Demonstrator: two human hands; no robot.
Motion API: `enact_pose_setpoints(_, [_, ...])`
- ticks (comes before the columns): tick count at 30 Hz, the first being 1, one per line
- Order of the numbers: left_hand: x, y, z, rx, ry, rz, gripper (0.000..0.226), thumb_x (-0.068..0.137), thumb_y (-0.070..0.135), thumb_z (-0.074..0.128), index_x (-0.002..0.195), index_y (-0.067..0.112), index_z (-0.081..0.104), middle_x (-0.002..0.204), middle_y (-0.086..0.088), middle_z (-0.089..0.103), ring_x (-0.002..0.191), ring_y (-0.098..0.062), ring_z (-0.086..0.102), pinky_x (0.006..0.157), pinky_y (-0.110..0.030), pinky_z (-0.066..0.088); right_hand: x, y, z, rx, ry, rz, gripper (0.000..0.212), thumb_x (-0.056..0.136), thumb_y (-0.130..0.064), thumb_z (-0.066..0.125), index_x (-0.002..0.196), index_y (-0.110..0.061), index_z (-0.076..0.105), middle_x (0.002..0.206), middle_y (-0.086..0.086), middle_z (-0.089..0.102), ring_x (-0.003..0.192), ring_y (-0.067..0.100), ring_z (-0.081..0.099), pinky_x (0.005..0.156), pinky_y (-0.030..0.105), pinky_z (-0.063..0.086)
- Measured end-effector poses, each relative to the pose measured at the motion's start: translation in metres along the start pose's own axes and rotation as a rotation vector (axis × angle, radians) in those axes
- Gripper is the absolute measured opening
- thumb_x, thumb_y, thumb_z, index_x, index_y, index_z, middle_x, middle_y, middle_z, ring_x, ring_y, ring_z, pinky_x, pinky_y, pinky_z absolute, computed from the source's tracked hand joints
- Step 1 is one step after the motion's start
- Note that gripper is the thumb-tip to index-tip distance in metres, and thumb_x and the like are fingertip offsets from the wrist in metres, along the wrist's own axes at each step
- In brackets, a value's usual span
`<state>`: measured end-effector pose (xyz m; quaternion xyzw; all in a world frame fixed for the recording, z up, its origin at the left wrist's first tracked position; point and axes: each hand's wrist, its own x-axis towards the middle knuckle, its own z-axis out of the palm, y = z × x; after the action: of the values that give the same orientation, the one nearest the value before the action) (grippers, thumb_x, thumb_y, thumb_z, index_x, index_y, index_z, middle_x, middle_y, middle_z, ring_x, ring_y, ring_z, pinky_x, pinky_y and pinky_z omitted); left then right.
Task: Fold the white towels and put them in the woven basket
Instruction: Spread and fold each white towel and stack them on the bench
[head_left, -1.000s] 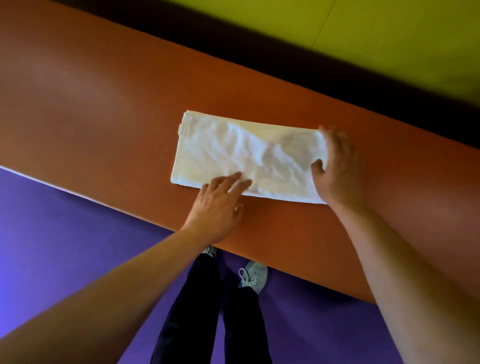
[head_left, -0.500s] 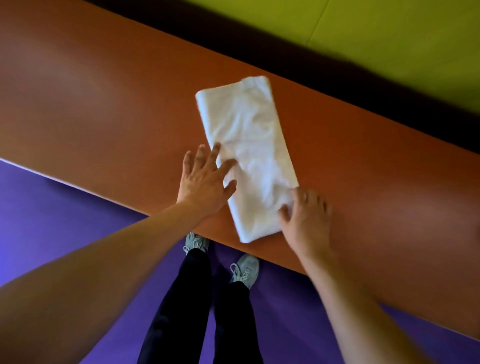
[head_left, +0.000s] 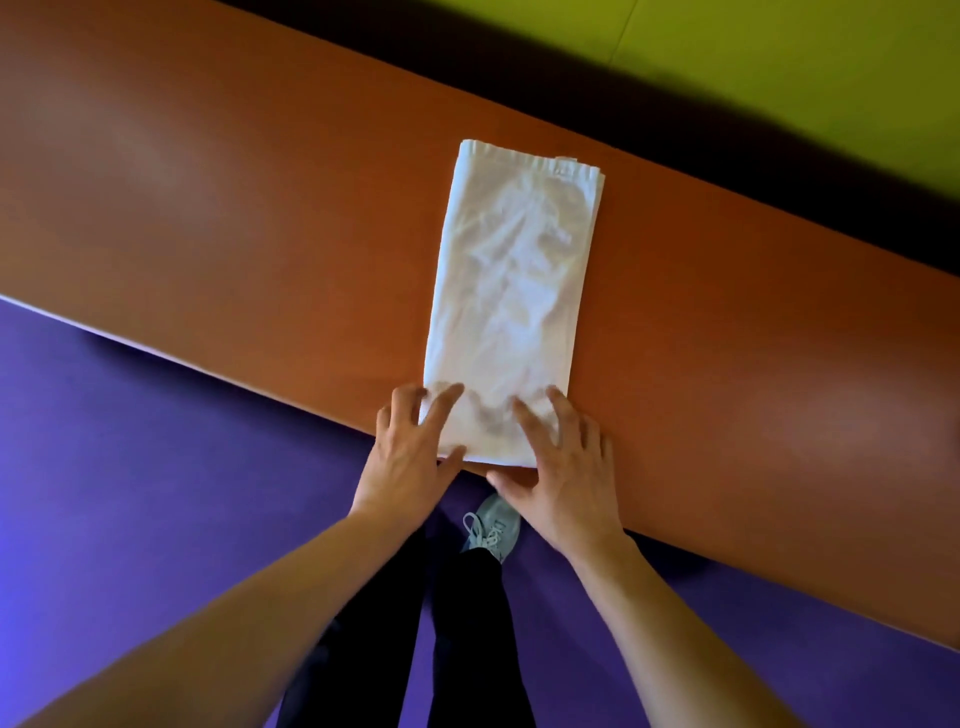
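Nearest me, my left hand (head_left: 410, 457) lies spread with straight fingers on the near left corner of the white towel (head_left: 511, 306), and my right hand (head_left: 558, 462) lies spread the same way on its near right corner, thumb just off the towel's near edge. Neither is pinching the cloth; both only press on it.

What has changed: a second ago the towel lay crosswise on the bench (head_left: 234, 208), and half a second ago it was partway turned. Now it runs lengthwise away from me, its near end at the bench's near edge and its hemmed end close to the far edge. Both my hands have come to the near end. I take that to mean the strip is lined up for its next fold, probably near end carried over to far end, though no lift has begun.

Beyond the towel I see only bare bench, then the dark gap. The woven basket is not in view, so I cannot say what it holds.
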<state>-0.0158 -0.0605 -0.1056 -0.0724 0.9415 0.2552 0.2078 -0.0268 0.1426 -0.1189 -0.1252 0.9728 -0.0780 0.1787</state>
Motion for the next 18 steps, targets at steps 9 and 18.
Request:
enact_pose_setpoints(9, [-0.019,-0.026,0.009,0.129,-0.042,0.237,0.08,0.063,-0.021,0.056,0.132,0.019,0.053,0.15,-0.006,0.036,0.099,-0.03,0.049,0.064,-0.038,0.057,-0.03,-0.018,0.022,-0.002,0.039,-0.054,0.08,0.065,-0.013,0.086,0.137,-0.025,0.053,0.133,0.007,0.052,0.102,0.028,0.057,0.09,0.041,0.049])
enact_pose_setpoints(18, [-0.031,-0.001,-0.04,-0.2,0.202,0.087,0.013,0.086,0.012,0.07,0.09,0.017,0.059,0.073,0.023,0.047,0.081,-0.018,0.048,0.06,-0.032,0.044,-0.044,-0.012,-0.034,0.967,0.024,0.4,0.006,0.09,-0.022,0.063,0.095,-0.025,0.065,0.074,0.004,0.064,0.07,0.019,0.059,0.069,0.036,0.051])
